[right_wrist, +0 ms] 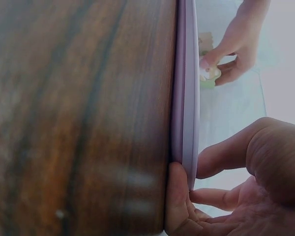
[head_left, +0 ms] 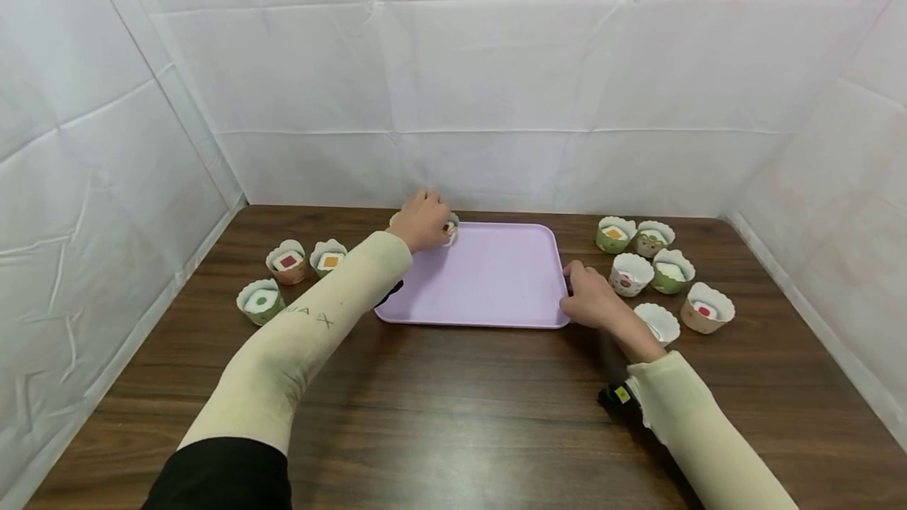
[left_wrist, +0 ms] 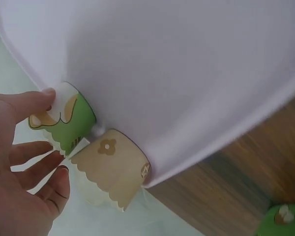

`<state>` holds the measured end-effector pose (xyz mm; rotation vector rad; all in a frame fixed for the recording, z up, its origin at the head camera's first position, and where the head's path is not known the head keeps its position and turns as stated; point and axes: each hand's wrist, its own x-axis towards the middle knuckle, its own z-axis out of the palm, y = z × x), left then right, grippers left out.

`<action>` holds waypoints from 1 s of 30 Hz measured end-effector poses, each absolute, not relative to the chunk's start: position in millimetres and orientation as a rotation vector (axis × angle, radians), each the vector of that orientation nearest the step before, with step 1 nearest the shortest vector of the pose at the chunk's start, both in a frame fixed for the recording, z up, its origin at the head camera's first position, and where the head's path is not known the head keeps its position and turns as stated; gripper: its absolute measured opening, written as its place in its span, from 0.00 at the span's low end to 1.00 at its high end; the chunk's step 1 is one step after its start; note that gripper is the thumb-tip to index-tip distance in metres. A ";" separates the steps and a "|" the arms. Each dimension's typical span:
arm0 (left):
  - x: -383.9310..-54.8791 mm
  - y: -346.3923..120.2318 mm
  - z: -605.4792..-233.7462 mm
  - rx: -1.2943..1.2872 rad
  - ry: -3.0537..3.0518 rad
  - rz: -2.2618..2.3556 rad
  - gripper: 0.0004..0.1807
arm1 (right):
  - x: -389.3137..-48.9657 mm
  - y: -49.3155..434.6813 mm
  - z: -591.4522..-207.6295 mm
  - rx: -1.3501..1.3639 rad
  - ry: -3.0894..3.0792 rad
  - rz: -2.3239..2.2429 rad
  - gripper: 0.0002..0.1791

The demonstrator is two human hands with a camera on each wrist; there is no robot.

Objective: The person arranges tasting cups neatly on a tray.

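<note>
A lilac tray (head_left: pixel 489 274) lies on the dark wooden table. Over its far left corner, my left hand (head_left: pixel 423 223) holds a green paper baking cup (left_wrist: pixel 77 120), the thumb on its rim, as the left wrist view shows. Beside that cup, a tan flower-print baking cup (left_wrist: pixel 113 164) stands in the tray's corner; in the head view the hand mostly hides both. At the tray's right end, my right hand (head_left: pixel 591 297) grips the edge, with the thumb on top and fingers underneath, seen in the right wrist view on the tray rim (right_wrist: pixel 189 98).
Left of the tray stand three baking cups, among them a brown one (head_left: pixel 286 262) and a green one (head_left: pixel 260 301), with small coloured pieces inside. Several more cups, including a white one (head_left: pixel 631 274), cluster at the right. White sheeting (head_left: pixel 489 69) encloses the table's back and sides.
</note>
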<state>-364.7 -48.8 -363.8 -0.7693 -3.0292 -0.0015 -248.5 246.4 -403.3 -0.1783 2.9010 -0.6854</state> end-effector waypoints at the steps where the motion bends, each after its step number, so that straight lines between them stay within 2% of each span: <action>1: -364.3 -48.4 -364.2 -0.756 -3.035 -0.005 0.13 | -248.4 246.4 -403.2 -0.182 2.900 -0.686 0.32; 10: -365.4 -48.7 -364.3 -0.747 -3.041 -0.082 0.15 | -248.5 248.5 -404.9 -0.177 2.905 -0.688 0.32; 17: -360.7 -54.6 -356.1 -0.777 -3.012 -0.300 0.29 | -247.6 248.3 -403.3 -0.171 2.909 -0.686 0.33; 20: -352.0 -59.6 -348.6 -0.786 -2.977 -0.468 0.31 | -246.4 248.1 -402.3 -0.180 2.911 -0.685 0.33; 30: -322.9 -90.7 -324.4 -0.756 -2.807 -0.749 0.30 | -243.7 250.2 -402.8 -0.177 2.902 -0.703 0.32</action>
